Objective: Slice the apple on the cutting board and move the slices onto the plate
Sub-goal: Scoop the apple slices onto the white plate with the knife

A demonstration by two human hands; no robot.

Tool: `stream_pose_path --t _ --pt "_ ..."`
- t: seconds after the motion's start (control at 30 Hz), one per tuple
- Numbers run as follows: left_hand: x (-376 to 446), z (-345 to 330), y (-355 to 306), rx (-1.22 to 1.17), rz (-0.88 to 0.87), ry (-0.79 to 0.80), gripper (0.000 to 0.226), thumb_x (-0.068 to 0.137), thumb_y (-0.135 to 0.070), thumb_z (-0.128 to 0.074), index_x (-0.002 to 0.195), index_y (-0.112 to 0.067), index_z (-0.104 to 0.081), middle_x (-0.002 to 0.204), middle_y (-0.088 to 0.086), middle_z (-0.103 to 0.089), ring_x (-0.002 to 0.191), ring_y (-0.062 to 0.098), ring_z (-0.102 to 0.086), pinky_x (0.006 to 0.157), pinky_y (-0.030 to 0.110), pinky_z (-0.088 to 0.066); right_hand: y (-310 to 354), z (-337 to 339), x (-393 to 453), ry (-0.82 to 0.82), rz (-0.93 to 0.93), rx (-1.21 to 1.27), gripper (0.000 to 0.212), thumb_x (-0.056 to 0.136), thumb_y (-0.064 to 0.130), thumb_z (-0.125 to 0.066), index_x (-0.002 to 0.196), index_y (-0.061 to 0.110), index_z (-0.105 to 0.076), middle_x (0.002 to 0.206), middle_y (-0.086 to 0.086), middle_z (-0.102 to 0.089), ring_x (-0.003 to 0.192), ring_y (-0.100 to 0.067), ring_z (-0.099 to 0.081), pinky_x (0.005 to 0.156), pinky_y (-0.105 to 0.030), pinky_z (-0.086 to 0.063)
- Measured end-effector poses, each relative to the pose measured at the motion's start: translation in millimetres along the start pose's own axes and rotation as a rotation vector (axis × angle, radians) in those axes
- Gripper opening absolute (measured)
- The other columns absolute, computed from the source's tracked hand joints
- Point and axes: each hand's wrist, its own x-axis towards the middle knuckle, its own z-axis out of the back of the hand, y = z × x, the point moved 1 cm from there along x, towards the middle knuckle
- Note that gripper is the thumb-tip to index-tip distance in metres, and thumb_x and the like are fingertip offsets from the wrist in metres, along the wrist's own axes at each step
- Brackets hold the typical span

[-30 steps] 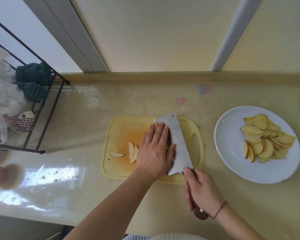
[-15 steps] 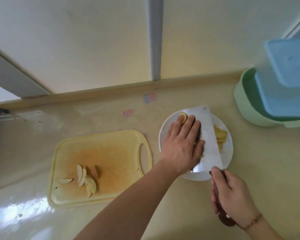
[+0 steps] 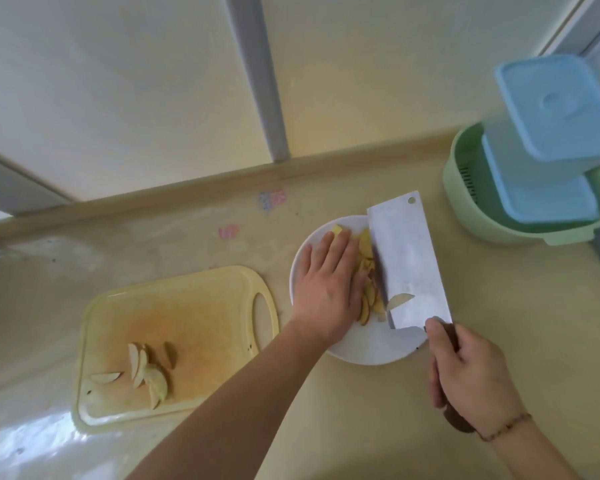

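Observation:
A white plate (image 3: 364,349) lies right of the yellow cutting board (image 3: 201,313). My left hand (image 3: 328,289) lies flat over the plate's left half, fingers straight, partly covering the apple slices (image 3: 368,299) piled there. My right hand (image 3: 471,375) grips the dark handle of a cleaver (image 3: 409,261), whose broad blade tilts over the plate's right side with one slice (image 3: 399,300) stuck to it. Several more slices (image 3: 146,372) remain on the board's near left part.
A green basin (image 3: 471,209) holding stacked pale blue lidded boxes (image 3: 561,109) stands at the back right. The wall ledge runs behind the plate, with small pink and blue marks (image 3: 272,199) on the beige counter.
Both hands carried the cleaver with slices from the board over to the plate. The blade has since swung away from my left hand to the right, and slices now lie on the plate.

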Motion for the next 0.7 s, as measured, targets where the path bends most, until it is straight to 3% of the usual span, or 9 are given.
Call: stream_pose_path --t 0.07,0.17,0.33,0.4,0.47,0.6,0.7 --pt "-0.6 4.3 -6.6 -0.095 -0.026 -0.041 0.06 0.105 -0.043 -0.036 0.154 -0.01 -0.039 0.162 0.009 -0.036 0.153 0.03 -0.027 0.123 0.056 -0.023 1.6 -0.5 3.2 -0.012 -0.012 -0.01 0.05 0.097 0.035 -0.045 0.063 -0.001 -0.05 0.037 -0.013 -0.055 0.032 -0.022 -0.053 0.047 -0.025 -0.047" --pt "-1.1 1.0 -18.5 -0.055 -0.057 -0.028 0.07 0.102 -0.056 -0.035 0.158 -0.015 -0.025 0.167 0.006 -0.025 0.156 0.029 -0.016 0.124 0.058 -0.014 6.7 -7.7 9.2 -0.011 -0.016 0.002 0.049 0.097 0.037 -0.045 0.063 0.002 -0.05 0.038 -0.013 -0.056 0.032 -0.025 -0.054 0.045 -0.029 -0.047" --pt "2.2 -6.6 -23.6 0.126 0.074 0.213 0.069 0.1 -0.061 -0.02 0.159 -0.032 0.0 0.171 -0.003 0.005 0.156 0.025 0.015 0.119 0.055 0.021 9.2 -12.8 9.9 -0.01 -0.022 0.021 0.053 0.097 0.037 -0.044 0.061 -0.002 -0.05 0.039 -0.014 -0.056 0.031 -0.024 -0.054 0.041 -0.02 -0.042" --pt "0.3 -8.3 -22.1 0.155 0.108 0.25 0.066 0.1 -0.058 -0.017 0.158 -0.034 0.003 0.17 -0.004 0.009 0.153 0.022 0.024 0.115 0.053 0.027 7.4 -8.3 8.1 -0.01 -0.034 0.01 0.054 0.097 0.038 -0.044 0.061 -0.003 -0.051 0.039 -0.013 -0.057 0.032 -0.023 -0.055 0.041 -0.022 -0.043" --pt "-2.1 -9.5 -19.3 0.175 0.108 0.227 0.065 0.101 -0.052 -0.021 0.159 -0.031 -0.003 0.17 -0.001 0.002 0.154 0.025 0.018 0.117 0.057 0.021 4.2 -1.7 5.3 -0.027 -0.038 -0.01 0.055 0.096 0.039 -0.044 0.06 -0.002 -0.052 0.038 -0.012 -0.057 0.033 -0.023 -0.056 0.046 -0.026 -0.046" --pt "-3.7 -8.6 -24.1 0.064 0.065 0.127 0.055 0.102 -0.039 -0.034 0.153 -0.019 -0.038 0.164 0.006 -0.031 0.153 0.032 -0.012 0.12 0.065 -0.002 0.1 10.2 3.0 -0.084 -0.037 -0.052 0.058 0.097 0.041 -0.043 0.056 0.0 -0.054 0.036 -0.01 -0.057 0.033 -0.019 -0.054 0.049 -0.027 -0.046" --pt "-2.5 -6.9 -27.4 -0.051 -0.002 -0.016 0.033 0.096 -0.029 -0.05 0.122 -0.018 -0.067 0.135 0.004 -0.06 0.133 0.036 -0.045 0.118 0.068 -0.023 4.4 9.5 3.2 -0.097 -0.027 -0.07 0.059 0.097 0.039 -0.043 0.054 0.001 -0.053 0.035 -0.009 -0.056 0.031 -0.016 -0.052 0.048 -0.023 -0.044"
